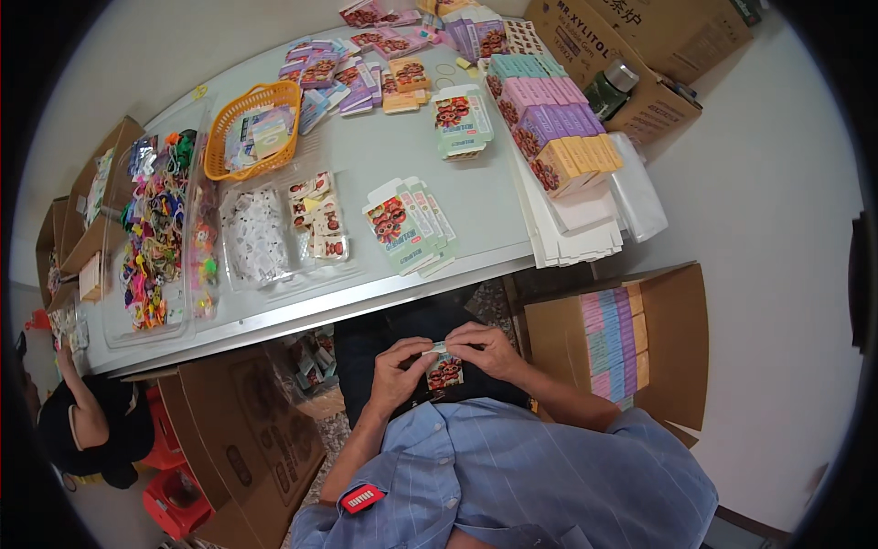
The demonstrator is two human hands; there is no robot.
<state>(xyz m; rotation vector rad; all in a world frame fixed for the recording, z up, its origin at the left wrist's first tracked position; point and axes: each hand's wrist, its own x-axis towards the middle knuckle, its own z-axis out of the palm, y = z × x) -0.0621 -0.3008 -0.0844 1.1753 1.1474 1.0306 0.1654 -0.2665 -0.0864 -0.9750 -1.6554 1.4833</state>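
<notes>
Over my lap, both hands hold a small printed carton with a picture of brown figures on its front. My left hand pinches its upper left corner between thumb and fingers. At the upper right edge, the fingers of my right hand press on the top flap. Past my hands, on the table, lie a fanned set of flat mint-green cartons and a stack of similar green cartons.
An orange basket holds cards, beside clear trays of stickers and colourful cords. Finished-looking boxes stand in rows at right. An open cardboard box of cartons is on my right. Another person sits at far left.
</notes>
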